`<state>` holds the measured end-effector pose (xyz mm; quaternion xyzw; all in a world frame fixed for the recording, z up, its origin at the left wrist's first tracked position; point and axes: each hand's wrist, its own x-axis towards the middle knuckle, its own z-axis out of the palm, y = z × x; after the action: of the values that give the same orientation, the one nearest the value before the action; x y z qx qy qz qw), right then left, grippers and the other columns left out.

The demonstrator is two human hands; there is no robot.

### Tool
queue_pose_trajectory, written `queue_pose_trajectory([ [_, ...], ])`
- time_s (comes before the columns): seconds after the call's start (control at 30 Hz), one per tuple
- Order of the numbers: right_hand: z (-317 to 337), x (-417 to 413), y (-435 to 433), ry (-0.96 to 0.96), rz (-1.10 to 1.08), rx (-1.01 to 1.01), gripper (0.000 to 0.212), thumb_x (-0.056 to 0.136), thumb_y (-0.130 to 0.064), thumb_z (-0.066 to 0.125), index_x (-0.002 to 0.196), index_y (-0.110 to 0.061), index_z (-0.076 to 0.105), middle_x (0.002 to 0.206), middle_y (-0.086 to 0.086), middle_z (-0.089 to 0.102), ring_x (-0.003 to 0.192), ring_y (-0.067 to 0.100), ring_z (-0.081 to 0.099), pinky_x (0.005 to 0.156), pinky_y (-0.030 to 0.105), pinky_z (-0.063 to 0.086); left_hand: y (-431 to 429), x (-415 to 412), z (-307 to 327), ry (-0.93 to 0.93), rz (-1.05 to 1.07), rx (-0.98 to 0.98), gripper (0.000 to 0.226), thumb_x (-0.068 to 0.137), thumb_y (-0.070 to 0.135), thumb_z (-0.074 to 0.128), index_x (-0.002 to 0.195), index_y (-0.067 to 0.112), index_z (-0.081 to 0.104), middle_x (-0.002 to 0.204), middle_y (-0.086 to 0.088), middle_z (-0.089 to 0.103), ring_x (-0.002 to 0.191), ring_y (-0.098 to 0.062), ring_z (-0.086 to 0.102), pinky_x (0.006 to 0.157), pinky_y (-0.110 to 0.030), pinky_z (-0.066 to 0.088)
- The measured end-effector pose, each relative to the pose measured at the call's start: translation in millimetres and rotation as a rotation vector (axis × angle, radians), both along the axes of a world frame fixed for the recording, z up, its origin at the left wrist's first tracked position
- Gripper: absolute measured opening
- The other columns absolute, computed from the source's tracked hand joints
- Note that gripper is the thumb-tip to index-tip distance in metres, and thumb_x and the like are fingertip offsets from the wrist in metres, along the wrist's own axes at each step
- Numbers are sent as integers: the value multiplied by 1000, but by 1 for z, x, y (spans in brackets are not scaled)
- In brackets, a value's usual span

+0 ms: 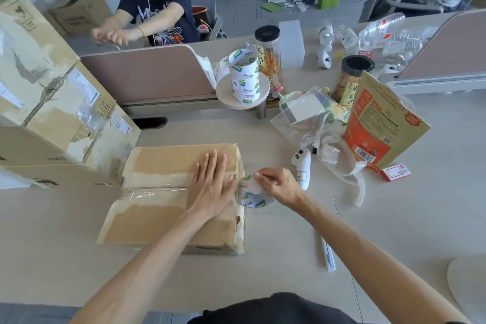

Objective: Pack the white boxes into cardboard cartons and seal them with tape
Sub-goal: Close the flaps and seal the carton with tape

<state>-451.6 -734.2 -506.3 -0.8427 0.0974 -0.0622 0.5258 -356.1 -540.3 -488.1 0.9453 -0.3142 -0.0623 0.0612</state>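
A closed cardboard carton (157, 208) lies on the desk in front of me, its two top flaps meeting along a middle seam covered with clear tape. My left hand (213, 187) presses flat on the flaps near the carton's right end, fingers straight. Just beyond that end, my right hand (276, 184) grips a tape roll (253, 196) with a white printed core, held against the carton's right edge. No white boxes are visible; the carton's inside is hidden.
Larger taped cartons (52, 113) are stacked at the left. Several spare tape rolls (243, 73) stand on a round stand behind. Jars, plastic bags, an orange packet (378, 126) and a white controller (302, 168) crowd the right. A white pen-like tool (328, 255) lies near my right forearm. A person sits across the divider.
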Motion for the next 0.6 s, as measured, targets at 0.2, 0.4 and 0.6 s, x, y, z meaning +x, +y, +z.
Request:
queue_pose_trajectory([
  [0.2, -37, 5, 9, 50, -34, -137, 46, 83, -44, 44, 69, -2, 55, 60, 10, 44, 61, 16, 28, 58, 37, 44, -2, 0, 3, 38, 0, 32, 97, 72, 76, 18, 149, 27, -16, 157, 3, -23, 147, -15, -20, 117, -32, -15],
  [0.4, -47, 13, 15, 287, -111, 1, 33, 79, -53, 65, 85, -21, 69, 73, -4, 63, 68, 16, 56, 60, 23, 41, -8, 2, 9, 144, 46, -28, 108, 67, 63, 49, 156, 23, 1, 162, 4, -14, 148, -13, -17, 117, -32, -13],
  [0.6, -50, -16, 8, 163, -40, 107, 37, 100, -41, 50, 75, -13, 51, 60, -7, 43, 57, 8, 40, 57, 17, 33, -13, 5, 11, 173, 54, 47, 110, 65, 62, 47, 155, 22, -3, 162, 0, -16, 148, -18, -17, 120, -42, -8],
])
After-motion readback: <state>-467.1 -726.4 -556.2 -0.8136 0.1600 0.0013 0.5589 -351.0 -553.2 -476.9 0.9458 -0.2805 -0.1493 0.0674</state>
